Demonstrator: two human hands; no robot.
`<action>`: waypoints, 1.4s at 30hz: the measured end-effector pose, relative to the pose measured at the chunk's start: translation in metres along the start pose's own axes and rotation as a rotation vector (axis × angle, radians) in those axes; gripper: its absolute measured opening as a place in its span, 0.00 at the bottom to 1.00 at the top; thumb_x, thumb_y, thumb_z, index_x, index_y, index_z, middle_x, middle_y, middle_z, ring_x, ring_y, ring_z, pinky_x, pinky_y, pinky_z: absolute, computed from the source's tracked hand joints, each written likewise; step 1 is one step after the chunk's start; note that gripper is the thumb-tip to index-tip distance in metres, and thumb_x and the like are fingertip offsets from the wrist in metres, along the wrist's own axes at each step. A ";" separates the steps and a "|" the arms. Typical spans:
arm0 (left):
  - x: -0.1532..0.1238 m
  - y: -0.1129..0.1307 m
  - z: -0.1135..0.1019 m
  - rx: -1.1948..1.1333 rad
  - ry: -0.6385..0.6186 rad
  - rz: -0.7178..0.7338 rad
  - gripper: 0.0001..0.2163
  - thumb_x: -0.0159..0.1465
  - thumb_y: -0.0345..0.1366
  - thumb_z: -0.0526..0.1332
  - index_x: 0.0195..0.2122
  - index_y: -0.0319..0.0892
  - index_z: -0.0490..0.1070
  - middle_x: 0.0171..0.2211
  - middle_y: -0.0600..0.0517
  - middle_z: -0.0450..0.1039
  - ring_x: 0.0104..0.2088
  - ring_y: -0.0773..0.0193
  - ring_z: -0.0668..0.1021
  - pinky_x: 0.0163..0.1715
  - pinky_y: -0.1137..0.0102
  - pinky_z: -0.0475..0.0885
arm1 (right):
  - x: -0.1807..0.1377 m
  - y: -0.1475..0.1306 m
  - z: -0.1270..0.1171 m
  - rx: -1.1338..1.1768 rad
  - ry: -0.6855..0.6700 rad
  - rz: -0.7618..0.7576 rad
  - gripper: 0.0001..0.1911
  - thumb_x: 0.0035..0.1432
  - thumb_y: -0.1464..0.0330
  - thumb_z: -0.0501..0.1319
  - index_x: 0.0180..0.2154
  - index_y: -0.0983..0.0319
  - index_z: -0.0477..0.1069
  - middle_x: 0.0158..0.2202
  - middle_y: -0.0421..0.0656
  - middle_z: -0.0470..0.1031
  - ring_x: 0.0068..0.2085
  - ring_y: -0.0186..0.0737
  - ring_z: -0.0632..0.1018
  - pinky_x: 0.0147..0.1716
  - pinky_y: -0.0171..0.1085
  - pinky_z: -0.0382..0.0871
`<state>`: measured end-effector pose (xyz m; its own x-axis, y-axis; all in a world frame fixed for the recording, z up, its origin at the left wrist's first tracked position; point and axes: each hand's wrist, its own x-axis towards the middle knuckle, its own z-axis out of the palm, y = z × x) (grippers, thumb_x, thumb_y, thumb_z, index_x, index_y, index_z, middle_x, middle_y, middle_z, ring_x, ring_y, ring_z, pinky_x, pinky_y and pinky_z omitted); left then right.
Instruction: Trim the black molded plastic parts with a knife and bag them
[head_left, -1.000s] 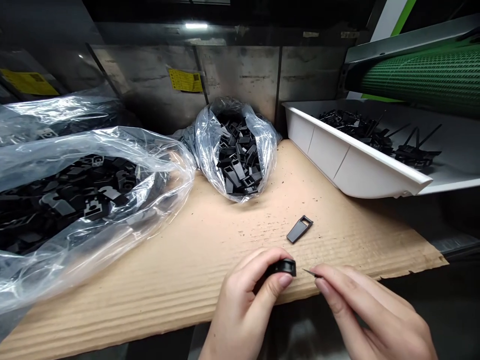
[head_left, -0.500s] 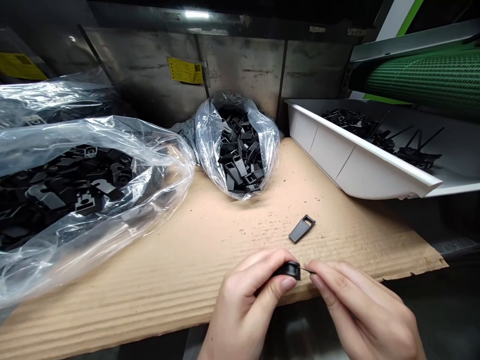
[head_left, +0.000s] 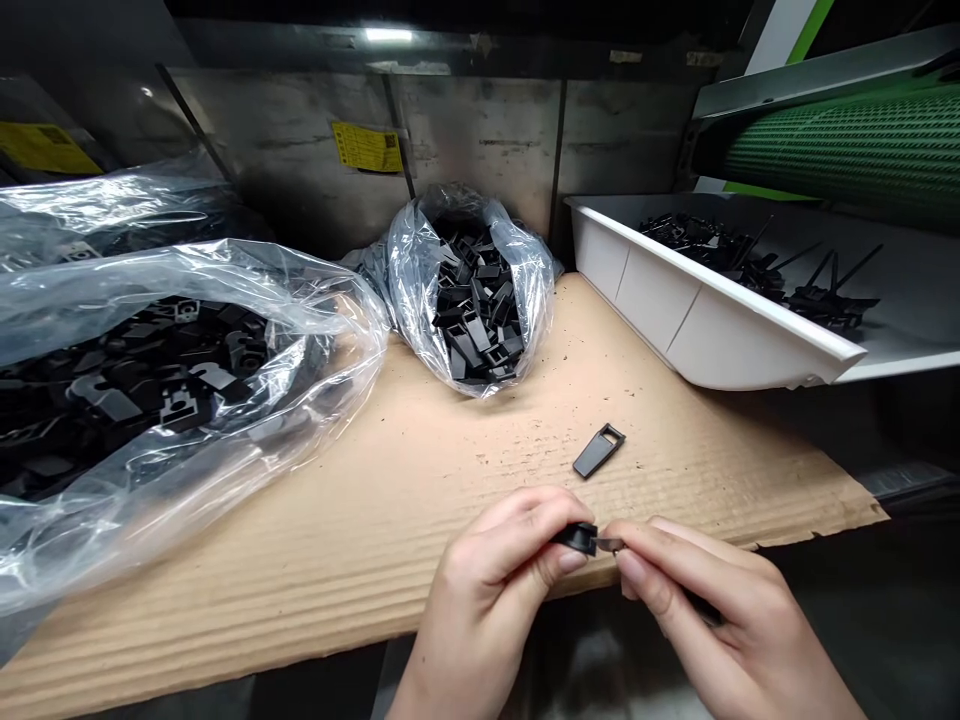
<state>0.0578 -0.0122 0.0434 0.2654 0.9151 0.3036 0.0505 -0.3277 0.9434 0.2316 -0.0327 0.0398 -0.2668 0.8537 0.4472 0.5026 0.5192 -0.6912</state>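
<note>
Between the thumb and fingers of my left hand is a small black plastic part, its open end facing right. My right hand pinches a small knife; its thin metal blade touches or nearly touches that open end, and the handle is mostly hidden in the palm. Just beyond my hands, a flat black plastic clip with a square hole at one end lies on the cardboard.
A clear bag of black clips stands at the back. To the left is a larger clear bag full of black parts. A white tray with thin black pieces sits at right, below a green roller. The cardboard's front edge runs beneath my hands.
The knife has turned, so more of its blade's flat side shows at the part's end. My right hand has shifted slightly left, and the whole view has moved a little.
</note>
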 end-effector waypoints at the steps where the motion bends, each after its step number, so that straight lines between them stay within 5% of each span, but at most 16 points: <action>1: 0.000 -0.001 0.000 -0.001 -0.005 0.004 0.12 0.62 0.23 0.60 0.39 0.49 0.76 0.37 0.57 0.76 0.40 0.68 0.76 0.42 0.81 0.68 | 0.000 0.000 0.000 -0.007 0.007 -0.007 0.11 0.60 0.76 0.55 0.39 0.56 0.71 0.26 0.35 0.72 0.27 0.30 0.77 0.27 0.26 0.70; 10: 0.001 -0.001 0.001 -0.006 -0.029 0.026 0.12 0.62 0.23 0.59 0.38 0.47 0.76 0.37 0.56 0.74 0.40 0.67 0.76 0.41 0.79 0.69 | 0.008 -0.006 -0.004 0.146 -0.117 0.157 0.11 0.61 0.72 0.54 0.28 0.61 0.70 0.22 0.36 0.69 0.24 0.29 0.73 0.24 0.26 0.65; 15: -0.001 -0.001 -0.001 -0.027 -0.085 0.015 0.10 0.63 0.25 0.60 0.37 0.49 0.76 0.35 0.57 0.75 0.39 0.68 0.76 0.40 0.80 0.69 | 0.015 0.001 -0.014 0.573 -0.463 0.501 0.17 0.63 0.62 0.53 0.27 0.64 0.71 0.18 0.34 0.62 0.17 0.25 0.59 0.14 0.27 0.50; 19: -0.001 -0.001 0.001 0.020 -0.010 0.040 0.13 0.61 0.23 0.60 0.39 0.49 0.77 0.38 0.57 0.76 0.42 0.68 0.76 0.43 0.82 0.68 | 0.011 0.005 -0.025 0.898 -0.641 0.683 0.14 0.57 0.59 0.60 0.32 0.63 0.76 0.18 0.35 0.66 0.16 0.20 0.58 0.15 0.23 0.50; 22: 0.000 0.002 0.002 0.044 0.019 0.029 0.12 0.60 0.23 0.60 0.38 0.48 0.77 0.37 0.57 0.77 0.41 0.68 0.77 0.42 0.83 0.68 | 0.000 0.008 -0.029 0.842 -0.461 0.637 0.07 0.58 0.63 0.61 0.37 0.55 0.77 0.25 0.37 0.75 0.22 0.23 0.70 0.22 0.21 0.63; 25: -0.001 0.004 0.003 0.067 0.032 -0.047 0.09 0.61 0.26 0.61 0.36 0.47 0.77 0.35 0.57 0.77 0.39 0.68 0.77 0.39 0.82 0.69 | -0.010 0.011 -0.028 0.396 -0.152 0.260 0.20 0.62 0.73 0.56 0.51 0.45 0.68 0.35 0.35 0.78 0.32 0.28 0.77 0.35 0.25 0.71; 28: -0.003 0.005 0.003 0.053 0.065 -0.129 0.07 0.61 0.28 0.61 0.37 0.47 0.76 0.36 0.57 0.78 0.38 0.68 0.77 0.39 0.82 0.69 | -0.012 0.009 -0.019 -0.027 -0.026 -0.061 0.24 0.60 0.77 0.55 0.56 0.52 0.63 0.38 0.40 0.76 0.37 0.33 0.77 0.39 0.28 0.71; 31: -0.003 0.004 0.005 0.032 0.075 -0.160 0.07 0.61 0.29 0.61 0.37 0.47 0.76 0.35 0.57 0.78 0.38 0.67 0.77 0.38 0.81 0.70 | -0.009 0.004 -0.009 -0.174 -0.049 -0.056 0.16 0.62 0.74 0.54 0.51 0.59 0.68 0.32 0.42 0.73 0.34 0.35 0.77 0.33 0.30 0.72; 38: -0.002 0.000 0.003 0.095 0.045 -0.087 0.07 0.61 0.28 0.61 0.36 0.46 0.76 0.34 0.56 0.78 0.36 0.66 0.78 0.35 0.79 0.70 | -0.002 -0.001 -0.004 -0.199 -0.084 0.025 0.10 0.63 0.72 0.52 0.35 0.59 0.71 0.26 0.39 0.68 0.27 0.34 0.74 0.25 0.31 0.69; 42: -0.003 0.001 0.001 0.057 0.015 -0.064 0.07 0.61 0.29 0.61 0.36 0.46 0.77 0.32 0.56 0.78 0.32 0.65 0.78 0.32 0.78 0.71 | -0.004 0.000 -0.002 -0.247 -0.021 -0.018 0.08 0.61 0.74 0.54 0.37 0.62 0.71 0.26 0.41 0.68 0.27 0.36 0.73 0.25 0.33 0.68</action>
<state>0.0579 -0.0150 0.0432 0.2453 0.9378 0.2458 0.1217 -0.2813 0.9519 0.2345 -0.0364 0.0395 -0.2935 0.8462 0.4449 0.6829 0.5112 -0.5218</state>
